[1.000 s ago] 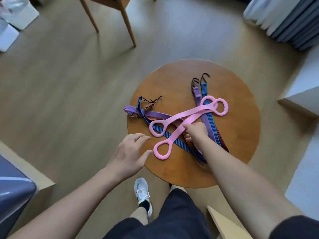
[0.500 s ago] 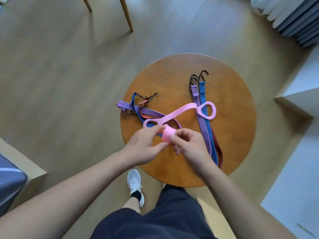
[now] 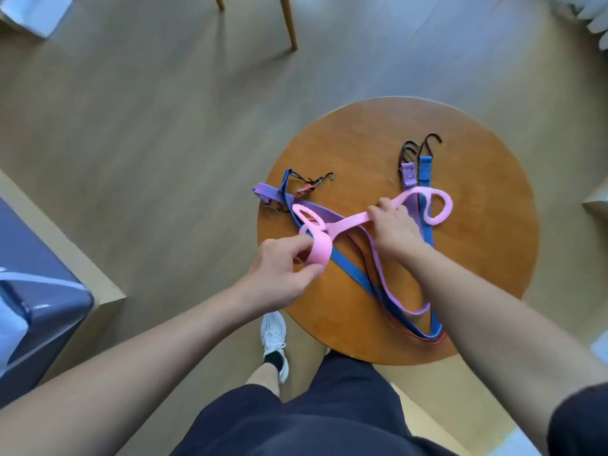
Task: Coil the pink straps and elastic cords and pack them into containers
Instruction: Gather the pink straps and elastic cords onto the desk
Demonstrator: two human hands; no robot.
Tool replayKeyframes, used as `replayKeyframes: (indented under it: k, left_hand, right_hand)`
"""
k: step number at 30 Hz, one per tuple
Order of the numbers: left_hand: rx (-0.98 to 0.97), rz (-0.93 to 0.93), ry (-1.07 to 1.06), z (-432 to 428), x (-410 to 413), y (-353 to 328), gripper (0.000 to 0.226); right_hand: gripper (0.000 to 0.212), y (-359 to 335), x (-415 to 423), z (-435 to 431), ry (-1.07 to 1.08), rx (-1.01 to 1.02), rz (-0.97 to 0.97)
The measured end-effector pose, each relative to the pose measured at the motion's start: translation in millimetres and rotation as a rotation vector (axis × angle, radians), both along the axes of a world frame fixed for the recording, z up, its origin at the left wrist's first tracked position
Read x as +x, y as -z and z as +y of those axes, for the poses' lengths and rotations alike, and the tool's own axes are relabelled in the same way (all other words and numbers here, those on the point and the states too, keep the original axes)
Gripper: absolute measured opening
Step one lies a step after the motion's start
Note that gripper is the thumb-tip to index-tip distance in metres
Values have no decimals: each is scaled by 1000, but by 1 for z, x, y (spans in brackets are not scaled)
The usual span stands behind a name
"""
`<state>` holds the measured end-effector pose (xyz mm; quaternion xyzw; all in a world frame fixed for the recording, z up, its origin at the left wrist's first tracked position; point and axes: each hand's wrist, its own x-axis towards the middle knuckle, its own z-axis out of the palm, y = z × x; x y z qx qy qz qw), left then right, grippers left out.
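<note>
On the round wooden table [image 3: 477, 258] lie pink straps and flat elastic cords. My left hand [image 3: 283, 274] pinches a partly rolled pink strap coil [image 3: 318, 251] above the table's left edge. Its loose end hangs down in a thin loop [image 3: 399, 301]. My right hand [image 3: 394, 230] grips the middle of a second pink strap [image 3: 348, 222], whose ring ends lie at the left [image 3: 307, 213] and the right [image 3: 439, 205]. Blue [image 3: 425, 179] and purple [image 3: 409, 174] elastic cords with black hooks [image 3: 418, 146] lie under the straps.
A grey-blue case [image 3: 36, 291] stands on the floor at the left beside a wooden ledge. Chair legs [image 3: 289, 24] rise beyond the table. A white box [image 3: 36, 11] is at the top left. My shoe [image 3: 273, 337] is below the table's edge.
The coil in my left hand has grown and moved left. My right hand left the coil and took hold of the second pink strap farther right, lifting its right ring end.
</note>
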<state>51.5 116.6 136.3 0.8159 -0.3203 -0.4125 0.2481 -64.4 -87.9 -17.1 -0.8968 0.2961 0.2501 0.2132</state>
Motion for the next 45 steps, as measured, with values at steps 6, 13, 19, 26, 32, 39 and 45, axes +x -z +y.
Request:
replayKeyframes:
  k: [6,13,19,26,32,39,45]
  left_hand:
    - [1,-74,-60,14,8,-5,15]
    - [-34,-138,-161,24,13,-23,17]
    - [-109,-233,-93,30,29,-60,28]
    - [-286,-210,-28,37,52,-112,68]
    - [-518,-45,170,62,49,-151,37]
    - [-619,101,512,97,15,-180,46]
    - [-689,-45,850,122,-43,-191,38]
  right_hand:
    - [23,8,0,10,33,-59,65]
    - [17,-62,-18,30,302,-150,-410]
    - [14,-158,-30,67,673,-281,-863]
    - [20,-248,-47,132,1109,127,-1078]
    - [17,-322,-57,208,1048,166,-1216]
    - [23,-372,-84,298,994,-63,-1286]
    - [22,-396,-120,367,1014,-214,-1304]
